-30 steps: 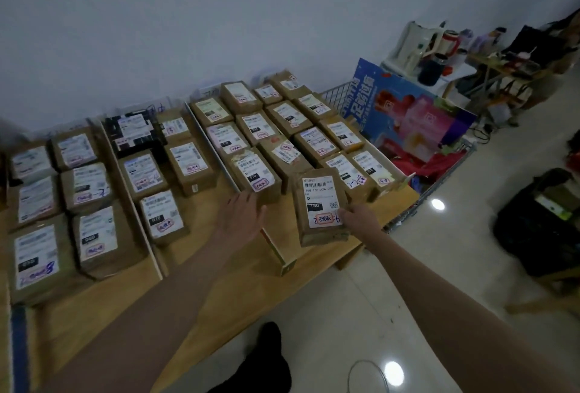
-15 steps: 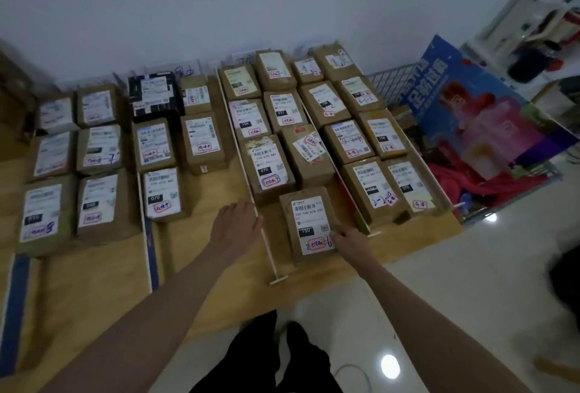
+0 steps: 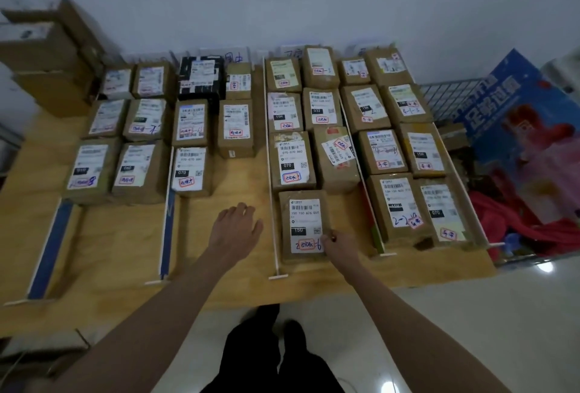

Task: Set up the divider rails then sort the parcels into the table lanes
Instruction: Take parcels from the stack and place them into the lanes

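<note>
**Right hand on the nearest parcel, left hand free**

My right hand (image 3: 340, 243) pinches the near right corner of the parcel (image 3: 303, 225) lying flat just right of the white rail (image 3: 272, 179); my left hand (image 3: 235, 231) hovers with fingers loose, holding nothing, just left of that rail. The rails look set, and I judge sorting is well along, with most lanes full. Next I'd let go once the parcel sits snug behind the 070 box (image 3: 292, 160), square to the rail.
</note>
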Demonstrator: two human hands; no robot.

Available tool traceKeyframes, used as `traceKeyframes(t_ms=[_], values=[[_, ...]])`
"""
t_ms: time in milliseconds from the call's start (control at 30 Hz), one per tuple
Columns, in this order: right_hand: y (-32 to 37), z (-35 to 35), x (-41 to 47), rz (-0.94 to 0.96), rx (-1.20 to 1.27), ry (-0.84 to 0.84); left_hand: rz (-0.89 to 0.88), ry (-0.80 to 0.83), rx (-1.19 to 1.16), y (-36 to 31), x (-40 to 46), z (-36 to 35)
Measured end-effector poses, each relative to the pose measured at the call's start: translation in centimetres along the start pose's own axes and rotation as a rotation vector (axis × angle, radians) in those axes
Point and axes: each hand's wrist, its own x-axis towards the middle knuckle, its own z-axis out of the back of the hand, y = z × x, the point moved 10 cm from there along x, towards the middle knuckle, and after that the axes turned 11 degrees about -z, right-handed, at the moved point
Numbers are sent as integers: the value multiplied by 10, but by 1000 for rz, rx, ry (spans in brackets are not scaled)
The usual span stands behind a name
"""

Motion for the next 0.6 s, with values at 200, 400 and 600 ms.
traceKeyframes(t_ms=[200, 400, 600], values=[[4, -5, 2, 15, -27, 33, 32, 4, -6, 4, -4, 3], [6, -11, 3, 21, -118, 45, 56, 24, 0, 6, -6, 10], [33, 13, -1, 71, -237, -34, 62, 9, -4, 9, -7, 35]])
